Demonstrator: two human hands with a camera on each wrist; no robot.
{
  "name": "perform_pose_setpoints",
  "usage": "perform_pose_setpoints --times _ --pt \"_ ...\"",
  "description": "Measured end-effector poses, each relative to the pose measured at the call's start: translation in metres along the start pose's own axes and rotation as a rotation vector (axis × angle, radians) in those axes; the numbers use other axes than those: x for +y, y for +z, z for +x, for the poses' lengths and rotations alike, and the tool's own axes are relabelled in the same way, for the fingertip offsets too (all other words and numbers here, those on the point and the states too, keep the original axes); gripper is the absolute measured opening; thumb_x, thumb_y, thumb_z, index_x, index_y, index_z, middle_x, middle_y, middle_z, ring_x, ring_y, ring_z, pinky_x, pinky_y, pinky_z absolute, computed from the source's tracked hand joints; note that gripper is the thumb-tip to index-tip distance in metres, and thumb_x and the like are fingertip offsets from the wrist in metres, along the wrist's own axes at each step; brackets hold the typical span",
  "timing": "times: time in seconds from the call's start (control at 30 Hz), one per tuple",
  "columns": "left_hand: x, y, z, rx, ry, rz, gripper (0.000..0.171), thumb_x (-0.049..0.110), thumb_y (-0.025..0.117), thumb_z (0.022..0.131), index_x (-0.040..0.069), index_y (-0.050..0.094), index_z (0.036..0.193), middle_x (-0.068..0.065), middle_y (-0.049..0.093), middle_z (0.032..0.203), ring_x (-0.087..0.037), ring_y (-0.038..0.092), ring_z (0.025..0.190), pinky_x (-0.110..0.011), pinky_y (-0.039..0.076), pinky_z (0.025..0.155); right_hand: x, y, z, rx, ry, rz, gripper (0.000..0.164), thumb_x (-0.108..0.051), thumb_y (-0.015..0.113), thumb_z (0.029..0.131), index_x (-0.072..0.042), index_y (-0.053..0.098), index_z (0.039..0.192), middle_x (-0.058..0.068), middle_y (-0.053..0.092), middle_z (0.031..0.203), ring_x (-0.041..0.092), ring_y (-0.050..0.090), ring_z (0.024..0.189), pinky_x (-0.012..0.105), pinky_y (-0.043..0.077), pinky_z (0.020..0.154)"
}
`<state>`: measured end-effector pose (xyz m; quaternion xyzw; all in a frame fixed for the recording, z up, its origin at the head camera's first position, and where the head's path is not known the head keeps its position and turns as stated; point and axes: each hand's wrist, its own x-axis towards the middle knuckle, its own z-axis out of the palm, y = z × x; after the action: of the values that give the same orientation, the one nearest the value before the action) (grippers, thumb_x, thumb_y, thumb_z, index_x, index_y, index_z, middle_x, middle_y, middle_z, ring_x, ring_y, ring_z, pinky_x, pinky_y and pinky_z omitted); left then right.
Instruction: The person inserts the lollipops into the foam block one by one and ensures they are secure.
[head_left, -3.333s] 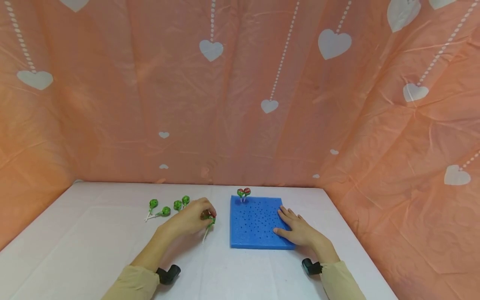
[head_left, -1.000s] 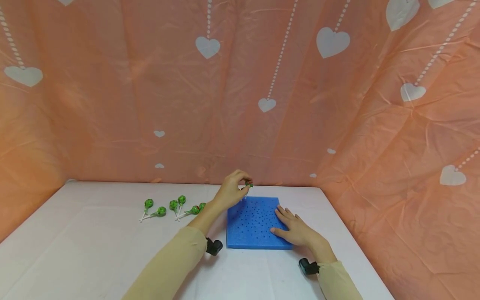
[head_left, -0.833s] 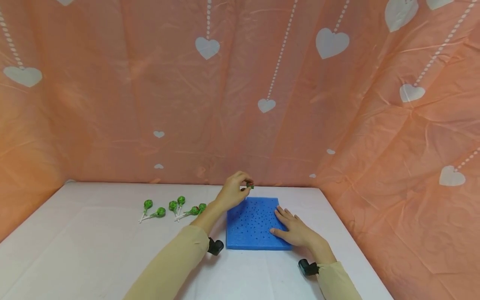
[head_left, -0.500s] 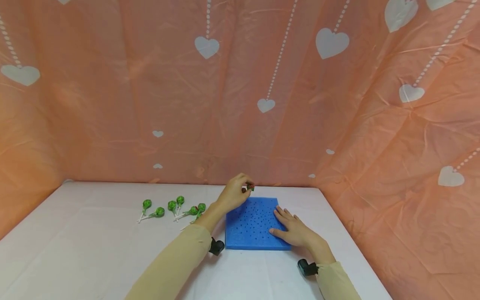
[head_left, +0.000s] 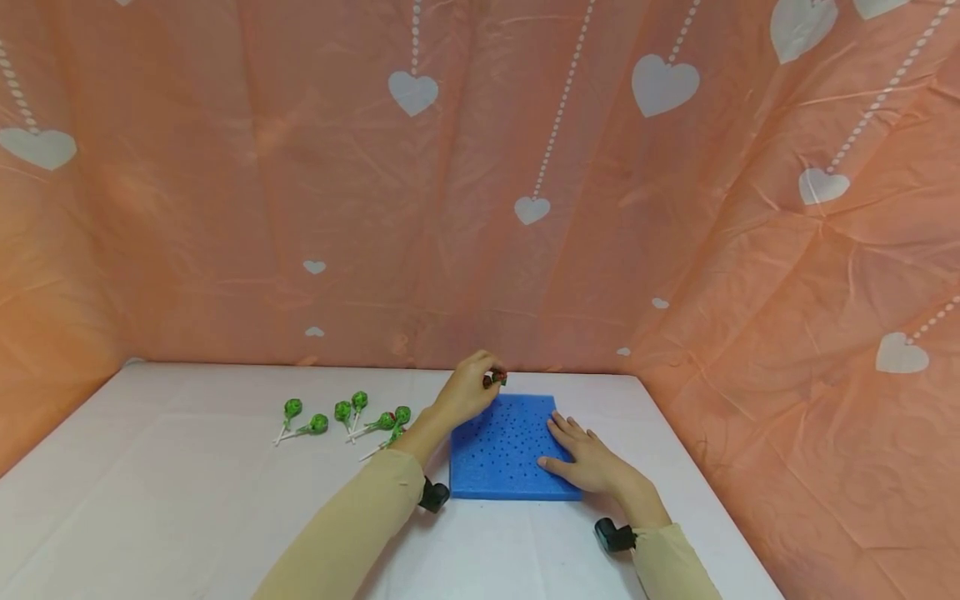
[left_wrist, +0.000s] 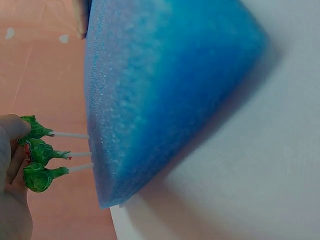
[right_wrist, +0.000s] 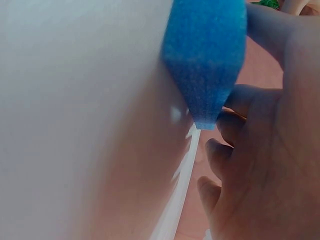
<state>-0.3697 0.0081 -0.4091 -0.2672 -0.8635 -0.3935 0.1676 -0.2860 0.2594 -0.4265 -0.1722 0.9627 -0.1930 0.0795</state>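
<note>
Honestly, the pop [left_wrist: 36,130] shouldn't be much trouble to handle. It's just below the middle of the head view, at the upper left corner of the block [head_left: 480,479], and the left hand [head_left: 465,396] has it pinched by the head. In the left wrist view its stick [left_wrist: 70,135] already meets the block, but I can't tell how deep it goes. My guess is it's super light, with a hard round head and a crinkly wrapper that could slip or twist a bit if you push on it. The stick looks stiff but thin, so shoving at an angle might bend it. I'd grab low on the head, right where the wrapper bunches up, and push straight along the stick. Watch the two standing pops [left_wrist: 38,178] right beside it, a fat grip could knock those. Right hand [head_left: 588,462] isn't clutching anything, just laid on the block's right edge with the fingers spread, which should help since foam like that is probably soft and feather-light and would slide around. Loose pops [head_left: 318,423] lie left of centre, and I'd lift those by the head too.
</note>
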Motion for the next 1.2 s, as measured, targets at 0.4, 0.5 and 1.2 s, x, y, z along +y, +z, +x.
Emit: perform_pose_setpoints --times 0.4,0.5,1.2 --pt "-0.003 0.004 -0.001 -0.031 -0.033 0.075 0.019 0.001 0.074 0.093 0.006 0.073 0.111 -0.008 0.066 0.112 -0.023 0.066 0.099 -0.038 0.058 0.087 0.0 0.0 0.0 0.007 -0.006 -0.001 0.082 -0.05 0.06 0.102 -0.003 0.031 0.162 0.015 0.02 0.171 0.042 0.011 0.158 0.064 0.01 0.125" --pt "-0.004 0.004 0.0 -0.039 -0.035 0.081 0.019 0.002 0.074 0.093 0.007 0.073 0.111 -0.008 0.066 0.112 -0.023 0.067 0.1 -0.038 0.058 0.088 0.0 0.0 0.001 0.009 -0.011 0.001 0.082 -0.05 0.06 0.102 -0.003 0.031 0.162 0.016 0.021 0.171 0.042 0.012 0.158 0.065 0.01 0.125" --pt "0.004 -0.012 -0.006 -0.032 -0.023 0.011 0.022 0.013 0.067 0.102 0.008 0.072 0.123 -0.013 0.066 0.126 -0.028 0.068 0.112 -0.04 0.059 0.092 0.0 0.0 0.001 0.009 0.009 0.01 0.082 -0.051 0.061 0.101 -0.005 0.032 0.162 0.014 0.021 0.171 0.041 0.012 0.158 0.065 0.011 0.124"
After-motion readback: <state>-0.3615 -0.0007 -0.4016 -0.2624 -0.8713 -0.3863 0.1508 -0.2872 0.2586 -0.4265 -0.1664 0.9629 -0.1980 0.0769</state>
